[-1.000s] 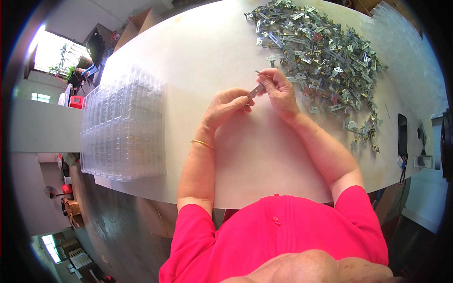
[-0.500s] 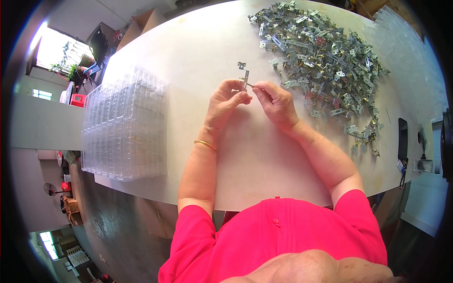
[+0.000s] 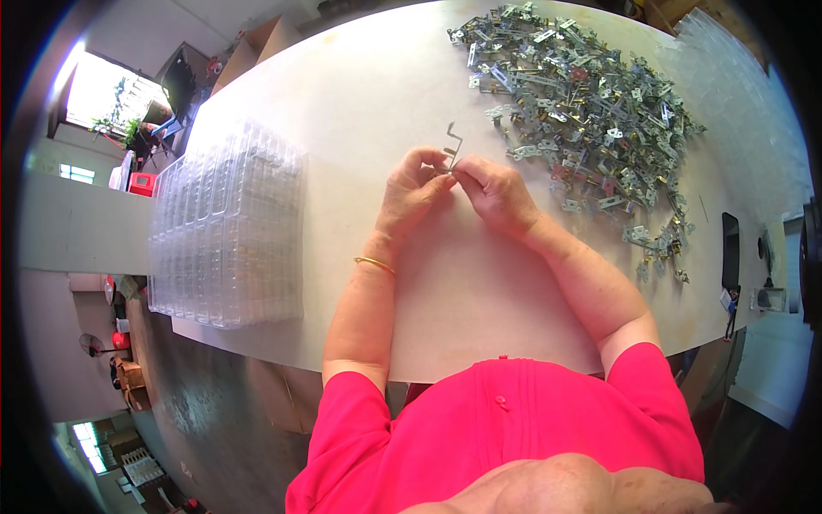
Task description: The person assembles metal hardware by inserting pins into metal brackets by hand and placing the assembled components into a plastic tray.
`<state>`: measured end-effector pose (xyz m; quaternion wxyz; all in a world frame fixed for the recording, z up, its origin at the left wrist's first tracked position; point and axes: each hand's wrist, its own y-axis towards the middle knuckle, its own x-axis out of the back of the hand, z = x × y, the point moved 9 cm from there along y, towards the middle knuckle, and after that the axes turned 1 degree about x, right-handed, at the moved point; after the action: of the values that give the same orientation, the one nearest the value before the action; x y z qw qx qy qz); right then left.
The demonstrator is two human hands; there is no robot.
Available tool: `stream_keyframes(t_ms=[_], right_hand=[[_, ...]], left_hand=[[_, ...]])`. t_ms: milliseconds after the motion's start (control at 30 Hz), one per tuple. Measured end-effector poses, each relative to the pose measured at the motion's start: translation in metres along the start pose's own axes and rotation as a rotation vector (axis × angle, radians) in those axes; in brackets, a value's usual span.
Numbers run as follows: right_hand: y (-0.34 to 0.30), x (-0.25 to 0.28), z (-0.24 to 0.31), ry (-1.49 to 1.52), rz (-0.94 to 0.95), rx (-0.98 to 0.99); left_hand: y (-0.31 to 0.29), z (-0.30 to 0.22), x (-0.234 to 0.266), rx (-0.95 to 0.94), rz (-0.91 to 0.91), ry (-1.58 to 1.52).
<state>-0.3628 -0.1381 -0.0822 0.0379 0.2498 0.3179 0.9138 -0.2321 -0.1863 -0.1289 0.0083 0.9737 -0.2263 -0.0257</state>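
A small bent metal bracket (image 3: pixel 455 147) stands up between my two hands above the middle of the table. My left hand (image 3: pixel 413 190) pinches its lower part between thumb and fingers. From the other side my right hand (image 3: pixel 495 193) closes its thumb and forefinger at the bracket's lower end, close to the left thumb. Whether the right fingers also hold some smaller piece is hidden. Beyond my right hand lies a large heap of metal brackets (image 3: pixel 591 111), silver with some brass-coloured and red parts.
A tall stack of clear plastic trays (image 3: pixel 224 231) stands on the left of the white table (image 3: pixel 360 86). More clear plastic (image 3: pixel 719 103) lies at the far right. A black phone-like object (image 3: pixel 730 250) rests near the right edge, beside a thin rod (image 3: pixel 705 210).
The bracket has turned in my fingers, so that its thin edge shows where its flat face did. My right fingers have moved slightly down and closer to my left hand.
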Motion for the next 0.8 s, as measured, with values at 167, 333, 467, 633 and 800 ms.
stream_keyframes(t_ms=[167, 333, 467, 633, 800], right_hand=[[-0.005, -0.001, -0.018, 0.029, 0.026, -0.224], [-0.014, -0.006, -0.058, 0.518, -0.135, -0.554], [-0.008, -0.004, -0.06, 0.789, -0.204, -0.502], [-0.01, -0.009, -0.066, 0.835, -0.147, -0.563], [-0.011, -0.017, -0.073, 0.858, -0.225, -0.656]], left_hand=[[-0.002, -0.006, 0.016, -0.053, -0.113, 0.024], [-0.005, -0.013, 0.012, 0.048, -0.046, 0.102], [-0.006, -0.009, 0.007, 0.107, 0.052, 0.137], [0.0, -0.004, 0.002, 0.133, 0.04, 0.091], [-0.01, -0.051, 0.002, -0.444, -0.166, 0.694]])
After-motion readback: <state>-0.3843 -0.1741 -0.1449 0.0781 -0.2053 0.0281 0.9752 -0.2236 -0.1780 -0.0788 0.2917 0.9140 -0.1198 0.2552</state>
